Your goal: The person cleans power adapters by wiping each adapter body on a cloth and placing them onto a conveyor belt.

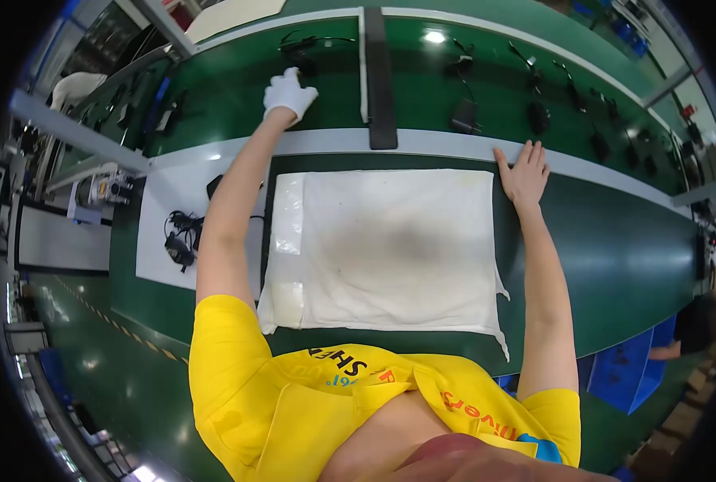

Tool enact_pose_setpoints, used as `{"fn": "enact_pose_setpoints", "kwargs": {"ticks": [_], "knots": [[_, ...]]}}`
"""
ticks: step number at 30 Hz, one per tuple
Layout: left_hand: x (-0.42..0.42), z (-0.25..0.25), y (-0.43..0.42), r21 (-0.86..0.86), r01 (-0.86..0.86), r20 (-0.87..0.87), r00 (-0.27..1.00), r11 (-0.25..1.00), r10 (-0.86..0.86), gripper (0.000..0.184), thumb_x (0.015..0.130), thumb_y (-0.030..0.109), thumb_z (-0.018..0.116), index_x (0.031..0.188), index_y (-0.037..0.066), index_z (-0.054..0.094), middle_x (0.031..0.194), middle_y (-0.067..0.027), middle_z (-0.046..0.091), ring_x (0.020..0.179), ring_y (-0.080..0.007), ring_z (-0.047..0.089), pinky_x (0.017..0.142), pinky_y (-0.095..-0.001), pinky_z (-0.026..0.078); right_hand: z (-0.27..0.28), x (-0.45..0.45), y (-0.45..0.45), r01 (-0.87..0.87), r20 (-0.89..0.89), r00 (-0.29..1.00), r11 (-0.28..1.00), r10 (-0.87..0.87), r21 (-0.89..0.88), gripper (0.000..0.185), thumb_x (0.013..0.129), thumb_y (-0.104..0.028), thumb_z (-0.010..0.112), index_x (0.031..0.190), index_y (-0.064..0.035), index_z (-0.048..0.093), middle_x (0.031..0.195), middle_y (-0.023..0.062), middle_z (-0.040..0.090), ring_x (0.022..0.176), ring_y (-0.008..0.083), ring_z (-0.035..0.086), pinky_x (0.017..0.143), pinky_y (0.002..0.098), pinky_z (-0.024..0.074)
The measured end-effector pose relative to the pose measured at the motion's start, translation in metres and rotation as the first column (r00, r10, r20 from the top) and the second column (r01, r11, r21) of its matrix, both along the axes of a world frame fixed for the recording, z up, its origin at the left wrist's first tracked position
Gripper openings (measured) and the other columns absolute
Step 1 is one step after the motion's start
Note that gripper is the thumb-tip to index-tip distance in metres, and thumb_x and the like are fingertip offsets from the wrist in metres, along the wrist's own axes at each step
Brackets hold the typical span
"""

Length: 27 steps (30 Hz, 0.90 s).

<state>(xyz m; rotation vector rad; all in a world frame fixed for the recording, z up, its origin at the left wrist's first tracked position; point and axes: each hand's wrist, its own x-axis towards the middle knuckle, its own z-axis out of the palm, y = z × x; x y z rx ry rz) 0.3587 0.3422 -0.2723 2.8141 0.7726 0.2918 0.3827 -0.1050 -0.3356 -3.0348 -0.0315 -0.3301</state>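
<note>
The left hand, in a white glove, is at 11 o'clock; I can't tell if its fingers pinch anything. Just past it, at 12 o'clock from that hand, a black plug lies on the green belt. The right hand, at 2 o'clock, rests on the pale rail, fingers spread and holding nothing. A white cloth lies mid-table. Black cords sit at 9, a blue bin at 4, a striped floor line at 8.
</note>
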Motion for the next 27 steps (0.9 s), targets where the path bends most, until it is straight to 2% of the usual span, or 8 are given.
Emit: {"fn": "enact_pose_setpoints", "kwargs": {"ticks": [7, 9, 11, 15, 19, 21, 25, 27], "knots": [[0.066, -0.007, 0.027, -0.081, -0.113, 0.092, 0.988, 0.99, 0.12, 0.077, 0.072, 0.053, 0.063, 0.135, 0.019, 0.034, 0.124, -0.0197, 0.049, 0.105, -0.0401, 0.055, 0.09, -0.0417, 0.045, 0.0, 0.003, 0.003, 0.01, -0.007, 1.0, 1.0, -0.01, 0.01, 0.091, 0.082, -0.07, 0.034, 0.139, 0.0003, 0.028, 0.146, 0.0179, 0.023, 0.137, 0.028, 0.017, 0.11, 0.0459, 0.0146], [0.077, -0.012, 0.032, -0.073, 0.154, 0.034, 0.988, 0.985, -0.151, 0.077, 0.069, 0.053, 0.065, 0.132, 0.016, 0.039, 0.12, -0.0192, 0.055, 0.107, -0.0354, 0.056, 0.089, -0.0385, 0.046, 0.001, 0.002, 0.003, 0.03, -0.028, 0.999, 1.0, -0.03, 0.01, 0.091, 0.081, -0.07, 0.034, 0.139, -0.0004, 0.027, 0.146, 0.0175, 0.023, 0.137, 0.0275, 0.017, 0.11, 0.0459, 0.0143], [0.077, -0.017, 0.026, -0.051, 0.171, 0.135, 0.977, 0.984, -0.163, 0.077, 0.066, 0.052, 0.068, 0.128, 0.012, 0.045, 0.114, -0.0183, 0.06, 0.105, -0.0321, 0.058, 0.087, -0.0366, 0.046, 0.0, 0.002, 0.003, 0.02, -0.015, 1.0, 1.0, -0.02, 0.003, 0.091, 0.082, -0.071, 0.033, 0.139, -0.0005, 0.027, 0.147, 0.0174, 0.022, 0.138, 0.0273, 0.017, 0.11, 0.0459, 0.0143], [0.057, -0.006, 0.018, -0.201, 0.004, 0.072, 0.997, 0.98, 0.011, 0.074, 0.065, 0.05, 0.07, 0.12, 0.005, 0.052, 0.113, -0.0179, 0.06, 0.106, -0.0319, 0.057, 0.088, -0.0355, 0.045, 0.003, 0.001, 0.003, 0.034, -0.019, 0.999, 0.999, -0.034, -0.004, 0.092, 0.081, -0.071, 0.033, 0.139, -0.0009, 0.027, 0.147, 0.0169, 0.022, 0.138, 0.0269, 0.016, 0.11, 0.0458, 0.0144], [0.021, -0.014, 0.016, -0.224, -0.009, 0.307, 0.948, 0.975, 0.079, 0.055, 0.067, 0.042, 0.071, 0.104, 0.004, 0.054, 0.09, -0.0144, 0.063, 0.086, -0.0263, 0.062, 0.075, -0.0338, 0.048, 0.002, 0.0, 0.003, 0.036, -0.011, 0.999, 0.999, -0.036, 0.009, 0.092, 0.081, -0.072, 0.033, 0.14, -0.0013, 0.027, 0.147, 0.0169, 0.022, 0.138, 0.0268, 0.017, 0.11, 0.0459, 0.0148], [-0.025, 0.014, -0.022, -0.735, 0.165, 0.461, 0.833, 0.658, 0.306, 0.04, 0.071, 0.029, 0.071, 0.091, 0.005, 0.047, 0.075, -0.0072, 0.053, 0.07, -0.0155, 0.054, 0.062, -0.0278, 0.045, 0.003, -0.001, 0.003, 0.04, -0.015, 0.999, 0.999, -0.04, 0.012, 0.092, 0.081, -0.072, 0.033, 0.14, -0.0014, 0.027, 0.147, 0.0168, 0.022, 0.137, 0.0268, 0.017, 0.11, 0.0464, 0.015], [-0.117, 0.015, -0.072, -0.552, 0.427, 0.691, 0.715, 0.716, 0.107, 0.036, 0.075, 0.019, 0.071, 0.088, 0.006, 0.04, 0.078, -0.0015, 0.043, 0.066, -0.0095, 0.043, 0.057, -0.0235, 0.038, 0.0, 0.001, 0.002, 0.028, -0.006, 1.0, 1.0, -0.028, 0.007, 0.092, 0.08, -0.072, 0.033, 0.139, -0.001, 0.027, 0.147, 0.0171, 0.022, 0.138, 0.0276, 0.017, 0.11, 0.0469, 0.0145], [-0.145, -0.007, -0.098, -0.224, 0.417, 0.801, 0.593, 0.881, -0.077, 0.037, 0.075, 0.019, 0.071, 0.091, 0.005, 0.041, 0.079, -0.0008, 0.04, 0.066, -0.011, 0.042, 0.059, -0.0249, 0.039, -0.003, 0.003, 0.0, 0.024, -0.007, 1.0, 1.0, -0.024, 0.004, 0.092, 0.081, -0.072, 0.033, 0.14, -0.0012, 0.027, 0.147, 0.0172, 0.022, 0.138, 0.0276, 0.016, 0.109, 0.0478, 0.014]]}}
